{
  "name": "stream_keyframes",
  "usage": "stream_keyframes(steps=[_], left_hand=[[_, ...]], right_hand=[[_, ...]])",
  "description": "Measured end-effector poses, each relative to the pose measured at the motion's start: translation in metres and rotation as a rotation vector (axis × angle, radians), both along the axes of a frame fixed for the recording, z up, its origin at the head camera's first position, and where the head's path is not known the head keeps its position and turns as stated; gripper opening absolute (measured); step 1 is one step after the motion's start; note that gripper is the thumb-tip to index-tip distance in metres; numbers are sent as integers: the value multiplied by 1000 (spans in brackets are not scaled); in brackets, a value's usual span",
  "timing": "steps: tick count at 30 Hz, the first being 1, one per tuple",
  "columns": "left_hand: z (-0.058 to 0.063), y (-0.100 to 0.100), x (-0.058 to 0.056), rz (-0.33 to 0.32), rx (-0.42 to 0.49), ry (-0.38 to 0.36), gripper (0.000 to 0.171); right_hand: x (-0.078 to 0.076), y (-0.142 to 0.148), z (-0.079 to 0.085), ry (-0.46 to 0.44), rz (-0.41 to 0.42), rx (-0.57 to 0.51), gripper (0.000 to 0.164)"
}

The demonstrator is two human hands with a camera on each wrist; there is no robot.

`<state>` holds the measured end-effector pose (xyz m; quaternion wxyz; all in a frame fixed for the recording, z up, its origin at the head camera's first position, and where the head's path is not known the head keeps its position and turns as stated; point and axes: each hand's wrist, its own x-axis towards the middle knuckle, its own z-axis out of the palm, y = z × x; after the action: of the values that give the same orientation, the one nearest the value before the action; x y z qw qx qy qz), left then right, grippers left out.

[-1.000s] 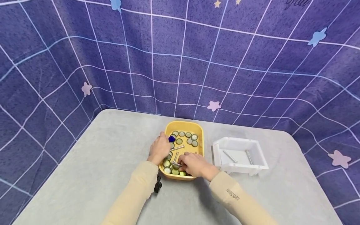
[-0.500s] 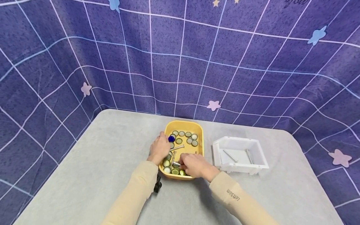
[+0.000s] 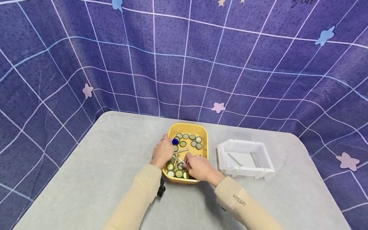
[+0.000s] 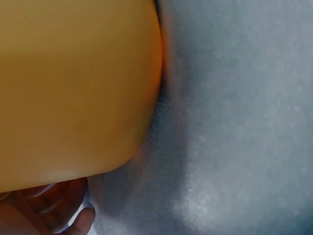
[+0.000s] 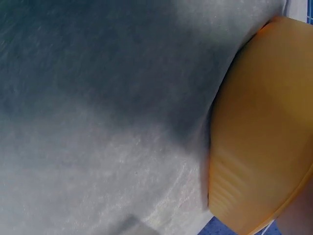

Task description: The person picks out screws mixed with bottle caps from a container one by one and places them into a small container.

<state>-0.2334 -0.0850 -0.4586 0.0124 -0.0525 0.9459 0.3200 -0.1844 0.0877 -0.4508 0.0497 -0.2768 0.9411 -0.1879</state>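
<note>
With two bolts (image 3: 235,159) lying in the white bin (image 3: 244,172) at right, your right hand (image 3: 199,166) is pinching another bolt (image 3: 181,160) over the yellow tray (image 3: 188,128), your left hand (image 3: 163,151) is gripping its left rim, and more bolts (image 3: 182,150) are waiting among bottle caps (image 3: 170,166).

A deep-purple fabric backdrop (image 3: 169,70) printed with pale grid lines (image 3: 185,57), pink stars (image 3: 218,108) and blue stars (image 3: 325,36) hangs behind a light-grey tabletop (image 3: 120,147) with rounded far corners.

Yellow tray (image 3: 188,128): one. White bin (image 3: 247,172): one, two bolts (image 3: 235,159) inside. Bottle caps (image 3: 170,166): dozen-plus.
</note>
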Motion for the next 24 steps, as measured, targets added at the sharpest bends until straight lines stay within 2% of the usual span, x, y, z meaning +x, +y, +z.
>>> stream_keyframes(steps=[12, 18, 24], left_hand=[[0, 1, 0, 2, -1, 5, 36], [-1, 1, -1, 7, 4, 0, 36], [-1, 2, 1, 4, -6, 11, 35]], right_hand=[[-5, 2, 1, -51, -2, -190, 10], [-7, 5, 3, -67, 6, -223, 9], [-9, 7, 6, -133, 14, -289, 9]])
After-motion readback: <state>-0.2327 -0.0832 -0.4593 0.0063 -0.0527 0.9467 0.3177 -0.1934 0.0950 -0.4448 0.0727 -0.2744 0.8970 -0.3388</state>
